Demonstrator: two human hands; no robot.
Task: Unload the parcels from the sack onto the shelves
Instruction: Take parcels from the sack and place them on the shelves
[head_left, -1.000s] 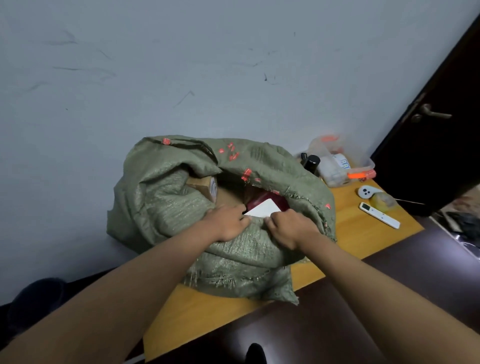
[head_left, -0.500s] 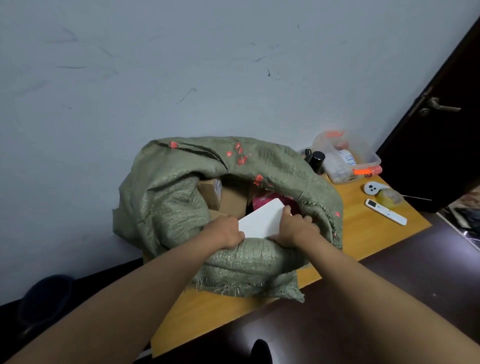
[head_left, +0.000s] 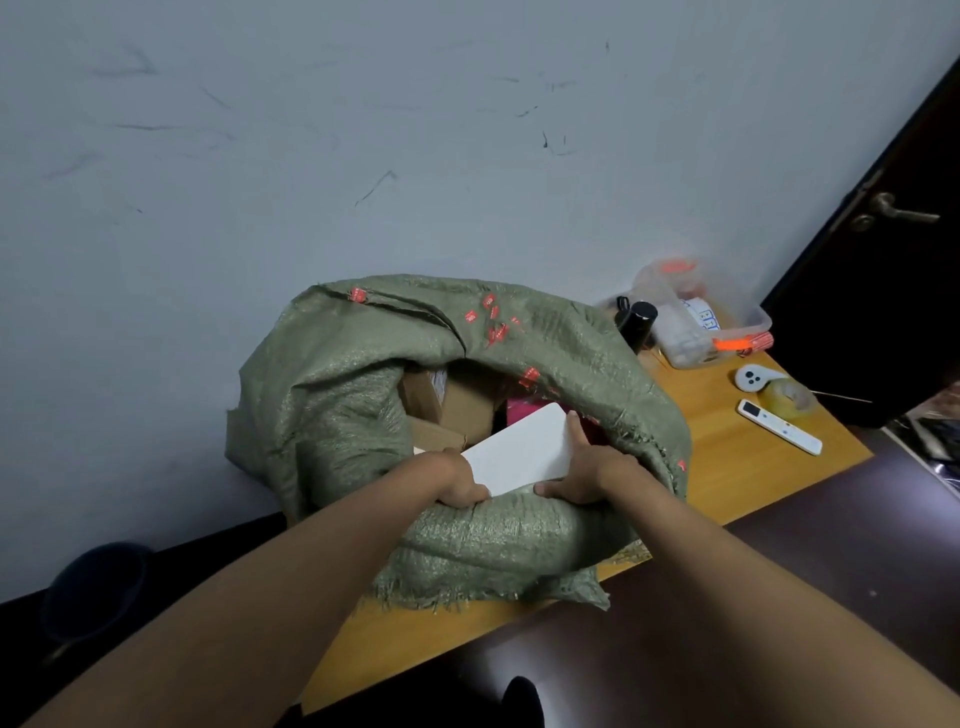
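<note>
Now we clamp the white parcel (head_left: 519, 449) between our left hand (head_left: 457, 480) and right hand (head_left: 592, 475), half out of the sack (head_left: 337, 405) mouth, its long axis tilting up and away.

The woven sack (head_left: 467, 535) is dull olive green, speckled with small red marks along its far rim. In its mouth lie a plain white parcel (head_left: 519, 452), brown cardboard boxes (head_left: 457, 400) and a bit of magenta. The bench (head_left: 727, 457) is orange-yellow wood. On its far right sit a clear tub (head_left: 727, 317) with orange clips, a black bottle (head_left: 636, 322) and a white remote (head_left: 779, 427). The wall (head_left: 363, 130) is pale grey-blue with dark scuffs.
</note>
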